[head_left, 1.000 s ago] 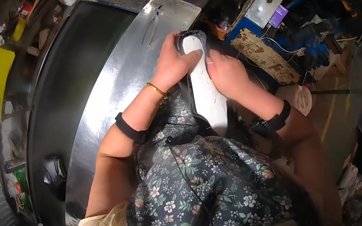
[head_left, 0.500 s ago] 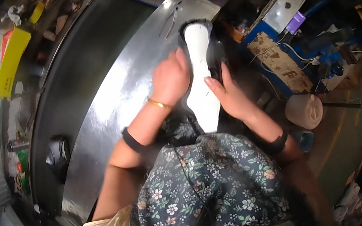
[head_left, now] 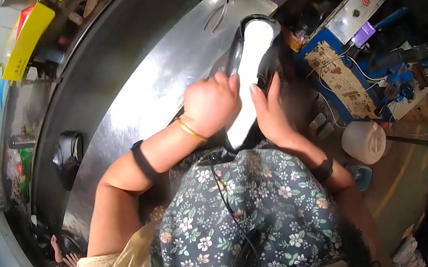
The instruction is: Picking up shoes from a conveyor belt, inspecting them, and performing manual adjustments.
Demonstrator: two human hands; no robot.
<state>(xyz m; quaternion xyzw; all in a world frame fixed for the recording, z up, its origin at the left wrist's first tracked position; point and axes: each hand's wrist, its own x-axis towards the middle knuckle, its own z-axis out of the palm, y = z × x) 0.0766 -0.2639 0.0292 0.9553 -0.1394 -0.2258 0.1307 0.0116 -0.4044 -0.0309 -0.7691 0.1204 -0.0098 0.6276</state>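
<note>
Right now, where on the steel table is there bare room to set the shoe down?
Bare steel table lies between the pliers and the left hand. The right edge is crowded: shoe, right hand, control box.

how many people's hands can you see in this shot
3, maybe more hidden. The left hand rests on the white shoe sole; the right hand presses its other side. A co-worker's hand shows at the lower left edge.

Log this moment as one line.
left hand: pressing white sole | right hand: steadying sole's edge | sole: over black shoe upper | surface: steel table
</note>
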